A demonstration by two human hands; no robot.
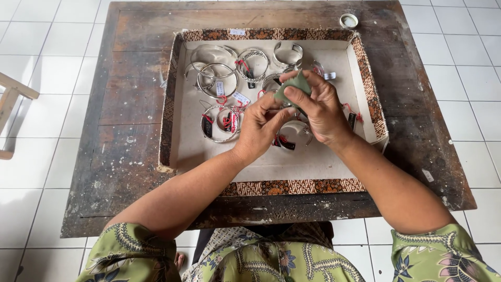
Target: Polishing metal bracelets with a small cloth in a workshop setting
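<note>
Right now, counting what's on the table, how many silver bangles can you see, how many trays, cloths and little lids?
Bangles: about 9 in view; some overlap, and the hands hide part of the pile
Tray: 1
Green cloth: 1, in the right hand
Round lid: 1
Total: about 12

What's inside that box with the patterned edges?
Inside the shallow box lie shiny silver bangles with little tags on red strings. The left hand and right hand, holding a green cloth, cover some more.
</note>
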